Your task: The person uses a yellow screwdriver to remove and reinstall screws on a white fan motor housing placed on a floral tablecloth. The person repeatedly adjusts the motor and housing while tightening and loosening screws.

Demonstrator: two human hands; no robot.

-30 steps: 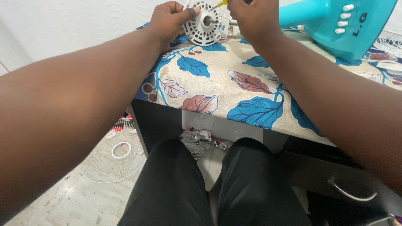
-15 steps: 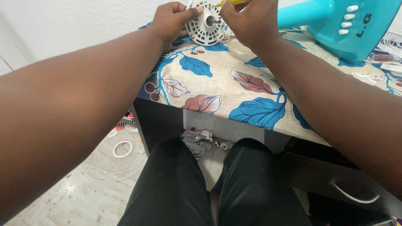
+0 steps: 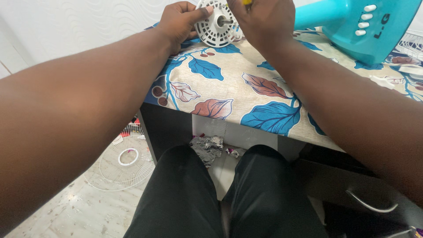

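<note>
Nearest the camera, the seated person's legs in black trousers (image 3: 220, 194) fill the lower middle, above a pale, speckled floor (image 3: 57, 216). On that floor to the left lies a white wire fan guard (image 3: 121, 163), flat, and crumpled grey scraps (image 3: 209, 147) sit between the knees under the table. At lower right a dark drawer with a curved metal handle (image 3: 368, 203) shows. The table (image 3: 229, 101) is covered by a cloth printed with blue, rust and cream leaves. At its far edge stands a white slotted fan motor housing (image 3: 218, 26) with a metal shaft. The left hand (image 3: 178, 22) clasps its left rim, its grip closed around it. The right hand (image 3: 264, 20) pinches a yellow tool (image 3: 246, 2) just above the housing. A teal fan base (image 3: 357, 26) lies to the right, before a white wall (image 3: 79, 26).
</note>
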